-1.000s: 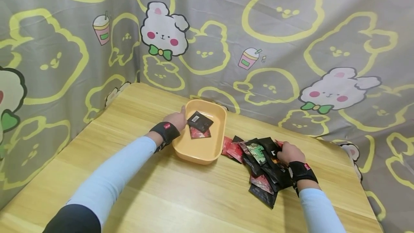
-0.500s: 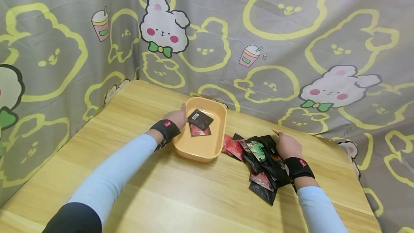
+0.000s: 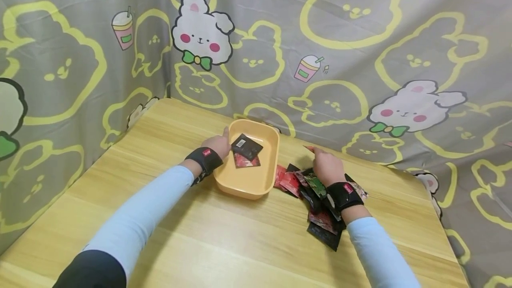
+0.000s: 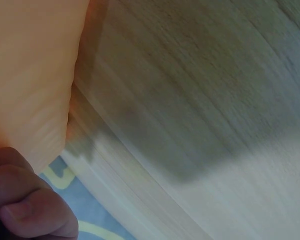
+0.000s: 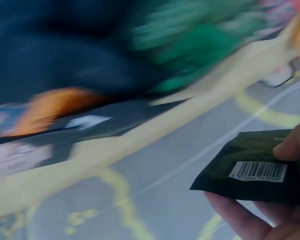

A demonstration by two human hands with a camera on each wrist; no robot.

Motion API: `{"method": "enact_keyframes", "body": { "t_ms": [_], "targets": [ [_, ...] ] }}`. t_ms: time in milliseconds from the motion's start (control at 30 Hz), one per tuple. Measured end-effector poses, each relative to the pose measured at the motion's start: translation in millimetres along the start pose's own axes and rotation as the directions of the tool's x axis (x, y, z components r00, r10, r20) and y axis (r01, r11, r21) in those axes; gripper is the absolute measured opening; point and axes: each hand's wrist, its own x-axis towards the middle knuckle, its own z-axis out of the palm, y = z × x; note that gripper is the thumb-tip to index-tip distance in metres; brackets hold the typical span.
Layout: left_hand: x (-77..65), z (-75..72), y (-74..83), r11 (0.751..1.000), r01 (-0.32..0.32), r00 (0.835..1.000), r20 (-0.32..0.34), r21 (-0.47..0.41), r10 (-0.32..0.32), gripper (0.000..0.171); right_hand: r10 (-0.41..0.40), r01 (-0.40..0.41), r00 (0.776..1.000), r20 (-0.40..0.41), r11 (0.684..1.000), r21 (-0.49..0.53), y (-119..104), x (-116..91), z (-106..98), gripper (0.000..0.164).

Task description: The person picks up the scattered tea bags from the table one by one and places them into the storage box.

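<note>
My left hand (image 3: 216,147) grips the left rim of a yellow-orange plastic tub (image 3: 245,184), its fingers curled against the tub wall in the left wrist view. Inside lie a black sachet (image 3: 250,147) with a barcode label and a red sachet (image 3: 248,161) partly under it. Between thumb and fingers my right hand (image 3: 329,167) pinches another sachet (image 5: 255,167), whose dark, barcoded back faces the right wrist camera; its red tip shows in the head view. This hand is above the far part of a heap of sachets (image 3: 325,237), black, red and green, and partly hides them.
The wooden table (image 3: 192,243) carries the tub and the heap, with red sachets (image 3: 289,183) close by the tub's right wall. Behind the table's far edges hangs a grey curtain (image 3: 264,8) with yellow outlines and rabbit faces.
My right hand has lifted a sachet from the heap's right side and moved left over the heap with it. The left hand and the tub keep their places.
</note>
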Motion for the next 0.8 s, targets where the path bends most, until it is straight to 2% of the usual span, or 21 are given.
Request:
{"method": "enact_keyframes", "body": {
  "t_ms": [167,400,633,800],
  "targets": [
    [-3.8,-3.4,-0.4,1.0,-0.013,1.0,-0.015,0.006,0.014,0.064,-0.117,0.115,0.99,-0.081,0.993,-0.019,-34.0,16.8,-2.6,0.029],
    [-6.8,-1.9,1.7,1.0,-0.023,0.999,-0.023,0.019,0.023,0.064,-0.233,0.219,0.956,-0.18,0.971,-0.095,-68.9,29.2,-2.3,0.029],
    [-7.8,-1.3,3.7,0.999,-0.027,0.999,-0.02,0.025,0.027,0.064,-0.274,0.252,0.948,-0.163,0.957,-0.143,-99.4,39.9,-4.2,0.033],
    [-9.5,-4.8,0.7,1.0,-0.023,0.999,-0.036,0.015,0.023,0.064,-0.328,0.306,0.931,-0.161,0.94,-0.149,-125.3,51.3,0.5,0.031]
  ]
}}
